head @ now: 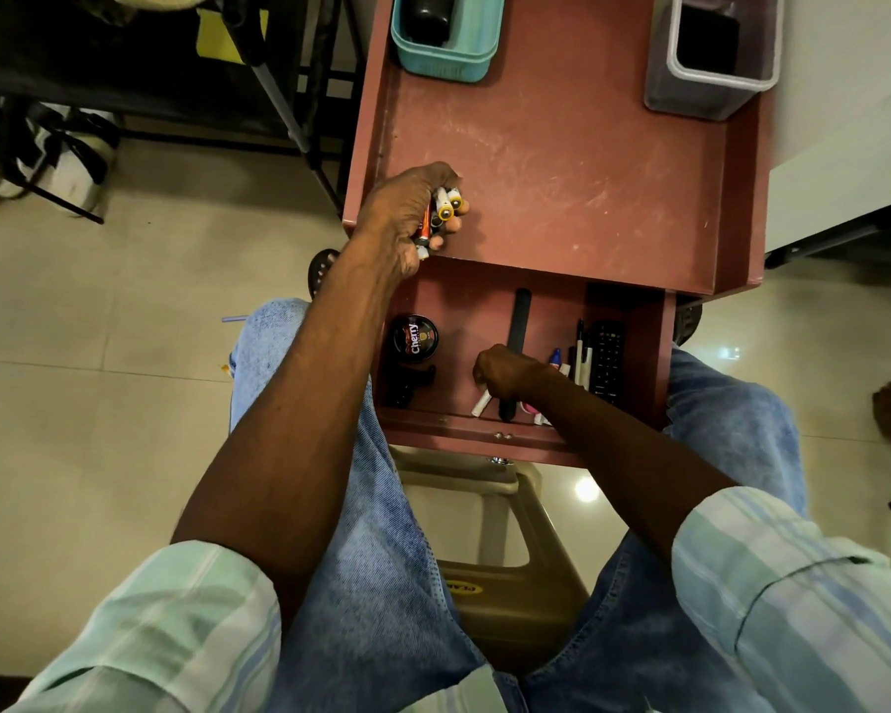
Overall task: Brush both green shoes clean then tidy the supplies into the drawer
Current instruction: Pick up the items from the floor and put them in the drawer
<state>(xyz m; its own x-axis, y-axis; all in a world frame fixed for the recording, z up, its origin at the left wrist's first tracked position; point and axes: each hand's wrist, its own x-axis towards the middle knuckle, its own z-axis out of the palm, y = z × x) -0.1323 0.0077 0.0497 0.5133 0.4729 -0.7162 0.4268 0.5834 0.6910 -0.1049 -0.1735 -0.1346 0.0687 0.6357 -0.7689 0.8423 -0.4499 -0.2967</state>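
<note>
Left hand [416, 211] clutches a bunch of batteries [446, 208] over the desk [561, 162]; right hand [505, 372] pinches a white stick [481, 405] in the drawer [464, 429], polish tin [415, 339] just left of it.

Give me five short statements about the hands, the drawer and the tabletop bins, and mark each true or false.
1. The left hand grips a bunch of batteries. True.
2. The drawer is closed. False: it is pulled open.
3. The polish tin lies in the drawer's left part. True.
4. The right hand rests on the tabletop. False: it is down inside the drawer.
5. The teal bin stands left of the grey bin. True.
</note>
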